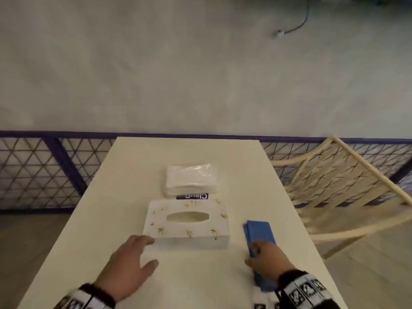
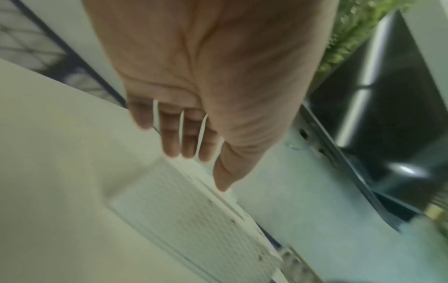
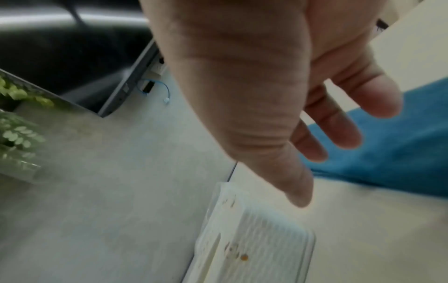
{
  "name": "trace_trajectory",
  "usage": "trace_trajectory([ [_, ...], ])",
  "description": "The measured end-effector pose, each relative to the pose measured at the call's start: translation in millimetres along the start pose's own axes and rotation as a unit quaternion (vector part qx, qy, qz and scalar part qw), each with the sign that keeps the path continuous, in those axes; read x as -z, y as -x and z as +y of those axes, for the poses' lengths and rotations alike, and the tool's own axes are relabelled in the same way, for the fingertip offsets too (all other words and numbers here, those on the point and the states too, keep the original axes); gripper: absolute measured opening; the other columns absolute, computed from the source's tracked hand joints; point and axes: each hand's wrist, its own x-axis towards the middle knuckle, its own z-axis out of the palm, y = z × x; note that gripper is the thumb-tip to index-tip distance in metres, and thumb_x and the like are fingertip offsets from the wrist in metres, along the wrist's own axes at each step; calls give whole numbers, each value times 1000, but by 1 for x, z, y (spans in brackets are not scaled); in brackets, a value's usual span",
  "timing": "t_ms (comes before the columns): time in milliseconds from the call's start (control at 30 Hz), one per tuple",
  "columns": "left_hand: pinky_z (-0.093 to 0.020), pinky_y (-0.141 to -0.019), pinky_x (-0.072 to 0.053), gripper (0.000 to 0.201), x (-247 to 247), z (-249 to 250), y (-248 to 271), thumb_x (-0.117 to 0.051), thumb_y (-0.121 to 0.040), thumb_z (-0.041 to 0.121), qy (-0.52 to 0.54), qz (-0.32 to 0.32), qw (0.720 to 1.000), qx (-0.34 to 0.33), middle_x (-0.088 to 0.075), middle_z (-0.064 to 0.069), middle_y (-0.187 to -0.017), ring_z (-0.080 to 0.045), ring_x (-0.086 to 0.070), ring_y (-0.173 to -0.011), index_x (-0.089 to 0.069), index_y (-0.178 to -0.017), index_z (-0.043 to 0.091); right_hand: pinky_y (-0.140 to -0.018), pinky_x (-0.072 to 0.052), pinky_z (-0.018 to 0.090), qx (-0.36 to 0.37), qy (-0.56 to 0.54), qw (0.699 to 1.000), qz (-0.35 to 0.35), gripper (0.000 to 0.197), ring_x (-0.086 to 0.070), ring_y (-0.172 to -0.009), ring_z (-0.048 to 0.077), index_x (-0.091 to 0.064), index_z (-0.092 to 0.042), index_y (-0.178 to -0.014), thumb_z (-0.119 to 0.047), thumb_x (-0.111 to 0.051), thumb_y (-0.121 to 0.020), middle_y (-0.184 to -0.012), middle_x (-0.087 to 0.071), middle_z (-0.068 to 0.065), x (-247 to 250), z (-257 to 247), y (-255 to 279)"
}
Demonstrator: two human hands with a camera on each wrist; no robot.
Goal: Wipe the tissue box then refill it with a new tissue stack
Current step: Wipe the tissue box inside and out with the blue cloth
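Note:
The white tissue box (image 1: 186, 224) with gold flecks and an empty oval slot stands in the middle of the table. Behind it lies the new tissue stack (image 1: 191, 179) in clear wrap. A folded blue cloth (image 1: 259, 234) lies to the right of the box. My left hand (image 1: 142, 250) is open, its fingertips right at the box's near left corner; whether they touch it is unclear. The left wrist view shows this left hand (image 2: 194, 114) with straight fingers above the box (image 2: 189, 206). My right hand (image 1: 258, 250) hovers over the cloth's near end, fingers loose. From the right wrist, the right hand (image 3: 303, 143) grips nothing, beside the cloth (image 3: 400, 153) and box (image 3: 261, 239).
The cream table (image 1: 223, 152) is narrow and runs away from me. A cream lattice chair (image 1: 334, 186) leans at its right side. A purple-framed mesh railing (image 1: 44, 170) crosses behind the table. A cable (image 1: 296, 25) lies on the floor beyond.

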Motion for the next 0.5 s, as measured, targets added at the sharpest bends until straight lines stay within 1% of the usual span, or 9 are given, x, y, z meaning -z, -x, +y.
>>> trace_trajectory([
  [33, -29, -97, -38, 46, -3, 9, -8, -64, -80, 47, -32, 6, 999, -30, -43, 14, -125, -9, -50, -115, -43, -122, 40, -74, -40, 21, 8, 5, 1000, 20, 39, -56, -90, 16, -58, -20, -113, -32, -66, -77, -96, -56, -5, -2, -3, -13],
  [100, -31, -100, -28, 62, -11, 26, -24, -60, -82, 47, -108, 18, 992, -61, -34, 13, -137, -10, -39, -127, -34, -137, 35, -78, -45, 26, 5, 42, 998, 52, 50, -58, -105, 24, -52, -16, -124, -26, -64, -77, -118, -56, 3, -6, -10, -31],
  [167, -34, -104, -23, 75, -19, 42, -38, -60, -81, 46, -165, 13, 983, -76, -25, 11, -148, -12, -29, -134, -24, -144, 31, -90, -50, 36, -6, 82, 993, 85, 53, -52, -115, 32, -46, -20, -129, -21, -58, -77, -129, -49, 9, -5, -18, -42],
  [200, -37, -107, -20, 80, -25, 42, -43, -61, -79, 45, -193, 0, 978, -77, -20, 9, -152, -13, -24, -138, -20, -147, 29, -96, -47, 41, -19, 97, 992, 84, 56, -45, -122, 35, -42, -23, -132, -18, -56, -78, -134, -44, 10, -6, -19, -44],
  [267, -43, -110, -15, 86, -32, 41, -52, -63, -77, 40, -247, -33, 966, -66, -15, 7, -155, -14, -18, -141, -16, -148, 27, -105, -40, 48, -54, 115, 990, 55, 68, -30, -132, 40, -29, -31, -142, -16, -55, -81, -147, -29, 8, -4, -13, -50],
  [333, -45, -110, -13, 85, -35, 44, -57, -63, -77, 30, -272, -44, 958, -73, -18, 4, -155, -15, -18, -141, -16, -148, 24, -111, -33, 50, -88, 138, 987, 5, 81, -20, -138, 41, -15, -37, -147, -17, -58, -82, -156, -12, 4, -5, -4, -55],
  [367, -44, -110, -13, 84, -36, 46, -58, -62, -77, 24, -278, -49, 956, -78, -21, 4, -153, -15, -20, -141, -18, -148, 23, -113, -30, 49, -94, 156, 983, -21, 84, -18, -140, 41, -12, -38, -148, -20, -60, -81, -158, -9, 3, -8, 1, -56],
  [433, -43, -109, -13, 81, -36, 47, -60, -59, -75, 14, -283, -48, 954, -84, -27, 3, -150, -15, -25, -138, -21, -146, 22, -113, -31, 47, -82, 182, 980, -22, 82, -21, -139, 40, -17, -35, -147, -24, -61, -79, -156, -16, 2, -17, 8, -58],
  [500, -43, -108, -13, 80, -34, 47, -62, -58, -73, 11, -286, -54, 953, -86, -30, 2, -147, -16, -31, -135, -23, -145, 22, -108, -38, 43, -61, 186, 981, 21, 69, -30, -134, 37, -28, -32, -143, -22, -57, -81, -148, -32, 1, -27, 12, -54],
])
